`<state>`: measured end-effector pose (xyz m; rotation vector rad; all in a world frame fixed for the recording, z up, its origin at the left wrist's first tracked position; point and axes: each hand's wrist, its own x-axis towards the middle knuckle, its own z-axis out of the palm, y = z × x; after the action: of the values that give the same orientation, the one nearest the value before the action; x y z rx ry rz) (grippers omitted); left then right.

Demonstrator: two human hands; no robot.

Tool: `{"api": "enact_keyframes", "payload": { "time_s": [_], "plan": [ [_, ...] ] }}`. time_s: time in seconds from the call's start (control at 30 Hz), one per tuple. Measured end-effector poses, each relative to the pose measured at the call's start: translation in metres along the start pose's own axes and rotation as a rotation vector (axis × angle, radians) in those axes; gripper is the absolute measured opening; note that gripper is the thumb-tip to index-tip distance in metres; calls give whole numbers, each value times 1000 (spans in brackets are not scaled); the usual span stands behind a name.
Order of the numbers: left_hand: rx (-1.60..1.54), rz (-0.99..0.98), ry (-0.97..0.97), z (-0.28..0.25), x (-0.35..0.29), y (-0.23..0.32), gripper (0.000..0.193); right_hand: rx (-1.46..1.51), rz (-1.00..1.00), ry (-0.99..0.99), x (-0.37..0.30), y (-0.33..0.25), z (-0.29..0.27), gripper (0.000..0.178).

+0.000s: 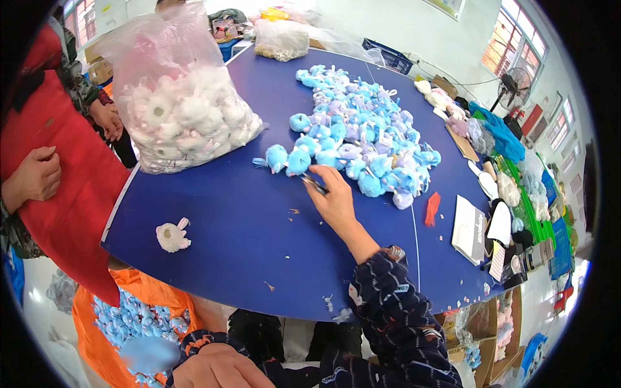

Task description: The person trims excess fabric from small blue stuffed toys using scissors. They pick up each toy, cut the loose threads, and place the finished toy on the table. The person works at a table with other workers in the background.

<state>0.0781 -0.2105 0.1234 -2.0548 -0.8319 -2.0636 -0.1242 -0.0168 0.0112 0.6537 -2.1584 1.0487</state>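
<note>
My right hand [335, 202] reaches over the blue table with small dark metal thread snips [315, 185] in its grip. Its fingertips are beside a fluffy light-blue plush piece [298, 161] at the near left edge of a pile of blue and lilac plush pieces [362, 129]. Another blue piece [276, 158] with a ribbon-like tail lies just left of it. Low in the picture, below the table edge, is my left hand [220, 370], its fingers mostly hidden. A smeared light-blue oval [150, 354] shows beside it, above an orange sack [87, 323] of blue plush pieces; contact cannot be made out.
A clear bag of white plush pieces [184, 113] stands at the far left. One white eared piece [173, 237] lies alone on the table [246, 258]. A red scrap [432, 209] and a white booklet [469, 229] lie right. Another person's hand [35, 174] is at left.
</note>
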Motion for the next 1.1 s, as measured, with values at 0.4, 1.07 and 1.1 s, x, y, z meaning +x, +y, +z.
{"api": "enact_keyframes", "payload": {
  "time_s": [0.4, 1.07, 1.1],
  "plan": [
    [-8, -30, 80, -4, -1, 6, 19, -282, 115, -322, 30, -2, 53, 46],
    [139, -1219, 833, -78, -55, -174, 37, 199, 228, -139, -58, -7, -92, 48],
    [111, -1218, 846, -78, -58, -174, 38, 148, 131, -155, -57, -9, -90, 50]
  ]
}}
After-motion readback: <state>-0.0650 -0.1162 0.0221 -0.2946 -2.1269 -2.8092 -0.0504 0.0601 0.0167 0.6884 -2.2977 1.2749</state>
